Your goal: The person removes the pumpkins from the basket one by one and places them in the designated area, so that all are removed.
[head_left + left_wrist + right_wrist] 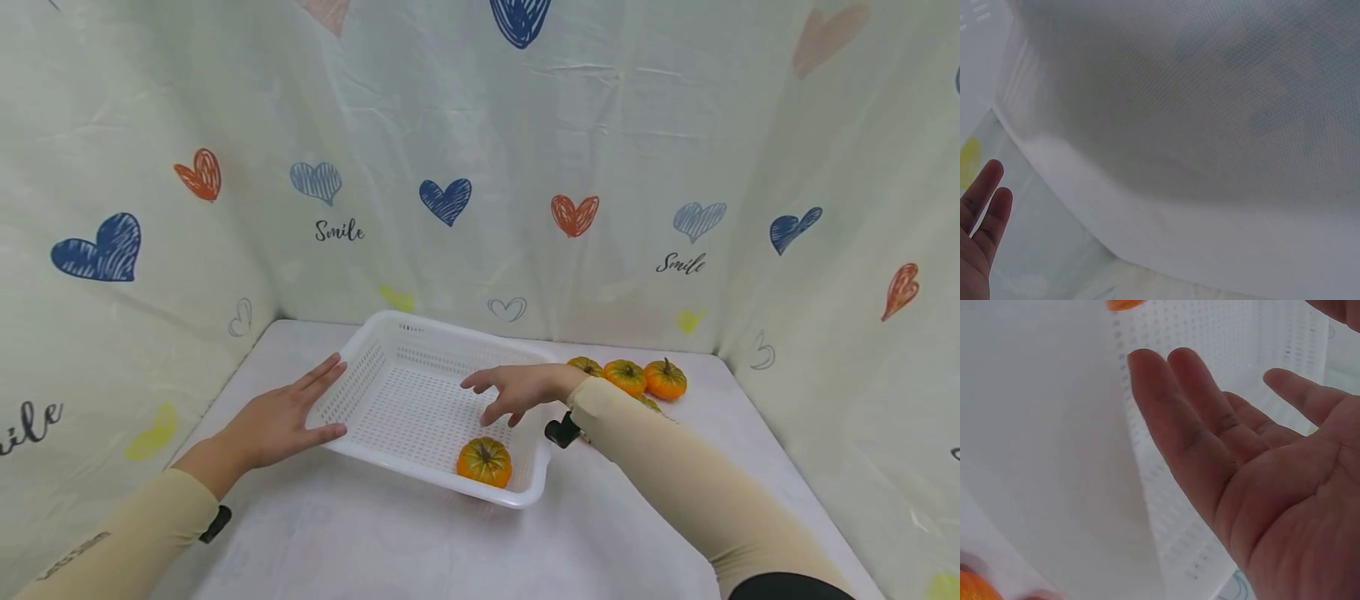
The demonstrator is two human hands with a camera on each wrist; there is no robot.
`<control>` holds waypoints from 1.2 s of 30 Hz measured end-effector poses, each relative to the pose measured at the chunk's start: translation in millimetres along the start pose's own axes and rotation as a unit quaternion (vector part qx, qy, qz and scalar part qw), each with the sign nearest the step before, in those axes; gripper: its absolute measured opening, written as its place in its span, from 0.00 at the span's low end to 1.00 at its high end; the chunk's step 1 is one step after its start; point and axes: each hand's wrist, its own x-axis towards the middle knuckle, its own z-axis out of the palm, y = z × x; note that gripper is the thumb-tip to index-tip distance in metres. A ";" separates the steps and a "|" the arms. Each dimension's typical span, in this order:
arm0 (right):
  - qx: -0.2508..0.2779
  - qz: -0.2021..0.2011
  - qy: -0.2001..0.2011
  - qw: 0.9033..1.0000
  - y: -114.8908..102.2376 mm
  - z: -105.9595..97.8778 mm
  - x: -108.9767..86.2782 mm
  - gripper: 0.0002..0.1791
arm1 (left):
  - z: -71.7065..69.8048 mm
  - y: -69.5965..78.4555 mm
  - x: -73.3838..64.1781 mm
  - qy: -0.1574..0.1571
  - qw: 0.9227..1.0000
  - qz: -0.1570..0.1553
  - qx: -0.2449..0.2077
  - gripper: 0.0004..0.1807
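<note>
A white plastic basket (405, 396) with slotted walls sits at an angle on the table. Inside it, in the near right corner, lies one small orange and green pumpkin (484, 462). My left hand (281, 421) is at the basket's left rim, fingers extended and thumb spread along the edge. Over the right half of the basket, my right hand (525, 390) hovers with loosely bent, spread fingers and nothing in them. The right wrist view shows its bare palm (1297, 506) beside the basket wall.
Several more small pumpkins (626, 377) cluster on the white table (315, 533) right of the basket, partly hidden behind my right forearm. A curtain (480, 117) printed with hearts encloses the table at the back and sides.
</note>
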 end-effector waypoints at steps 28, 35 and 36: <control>-0.029 0.086 -0.094 0.991 -16.3 14.8 10.8 0.48 | -3.3 1.8 -1.9 0.006 1.000 0.000 -0.009 0.51; -0.011 0.079 -0.110 0.991 -21.0 21.0 19.1 0.46 | -2.6 0.8 -1.1 0.007 1.000 0.002 -0.013 0.50; -0.008 0.073 -0.111 0.991 -21.7 21.7 21.4 0.46 | -2.2 0.6 -1.2 0.006 1.000 0.001 -0.013 0.50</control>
